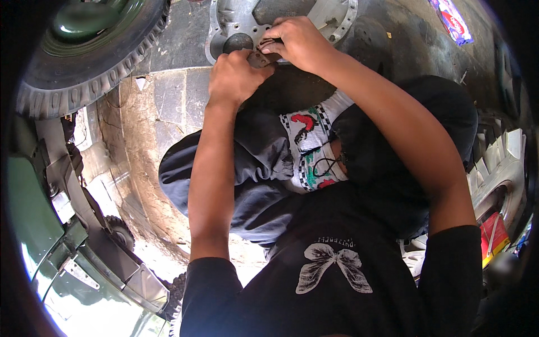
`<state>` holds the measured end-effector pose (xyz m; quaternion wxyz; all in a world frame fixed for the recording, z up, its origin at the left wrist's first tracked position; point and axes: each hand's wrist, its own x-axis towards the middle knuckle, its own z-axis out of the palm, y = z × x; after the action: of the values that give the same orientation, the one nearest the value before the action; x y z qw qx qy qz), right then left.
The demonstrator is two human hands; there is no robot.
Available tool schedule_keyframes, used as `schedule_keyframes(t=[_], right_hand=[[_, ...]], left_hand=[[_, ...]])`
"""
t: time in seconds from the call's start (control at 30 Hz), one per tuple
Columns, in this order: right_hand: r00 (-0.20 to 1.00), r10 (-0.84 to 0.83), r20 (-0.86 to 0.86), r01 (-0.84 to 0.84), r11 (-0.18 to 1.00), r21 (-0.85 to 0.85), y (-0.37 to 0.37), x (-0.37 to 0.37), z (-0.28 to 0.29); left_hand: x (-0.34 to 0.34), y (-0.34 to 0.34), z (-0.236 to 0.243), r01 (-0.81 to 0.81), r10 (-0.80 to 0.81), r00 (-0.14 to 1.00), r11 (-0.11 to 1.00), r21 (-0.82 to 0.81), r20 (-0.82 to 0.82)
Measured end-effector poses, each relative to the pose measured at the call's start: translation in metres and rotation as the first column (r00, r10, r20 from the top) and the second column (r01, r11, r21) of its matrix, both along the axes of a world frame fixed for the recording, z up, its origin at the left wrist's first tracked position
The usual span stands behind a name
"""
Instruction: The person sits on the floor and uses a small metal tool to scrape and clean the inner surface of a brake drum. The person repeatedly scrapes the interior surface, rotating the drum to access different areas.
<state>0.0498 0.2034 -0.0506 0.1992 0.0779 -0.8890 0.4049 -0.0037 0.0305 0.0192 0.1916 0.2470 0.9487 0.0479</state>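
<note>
A grey cast-metal housing (215, 44) lies on the floor in front of me, with a round opening and bolt holes along its flange. Over its near edge my two hands meet. My left hand (234, 77) is closed, thumb and fingers on a small metal piece with holes (258, 59). From the right, my right hand (303, 44) pinches the same spot with bent fingers, where a brownish patch shows under the fingertips. My fingers cover much of the small piece, so its full shape and whether it is fixed to the housing cannot be made out.
A large tyre (95, 84) stands at the upper left, and a green vehicle body (33, 208) fills the left side. More chunky tyre tread (499, 163) is at the right, near a red and yellow package (494, 236). A purple packet (452, 21) lies at the upper right.
</note>
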Motion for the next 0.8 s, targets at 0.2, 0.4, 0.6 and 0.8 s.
schedule_keyframes(t=[0.2,0.4,0.6,0.8], right_hand=[[0.983,0.09,0.157,-0.091,0.996,-0.004,0.008,0.038,-0.001],[0.959,-0.228,0.166,0.232,0.973,-0.007,0.026,0.024,0.017],[0.913,-0.237,0.331,0.293,0.947,-0.132,0.03,0.016,0.001],[0.888,-0.245,0.388,0.276,0.961,-0.025,0.03,0.011,-0.003]], left_hand=[[-0.008,-0.011,-0.007,-0.016,0.016,1.0,0.999,0.03,0.007],[-0.004,-0.007,-0.007,-0.008,0.009,1.0,0.998,0.054,-0.023],[-0.006,-0.009,-0.006,0.01,-0.01,1.0,0.994,0.11,-0.002],[-0.003,-0.008,-0.004,0.024,-0.02,0.999,0.99,0.137,-0.03]])
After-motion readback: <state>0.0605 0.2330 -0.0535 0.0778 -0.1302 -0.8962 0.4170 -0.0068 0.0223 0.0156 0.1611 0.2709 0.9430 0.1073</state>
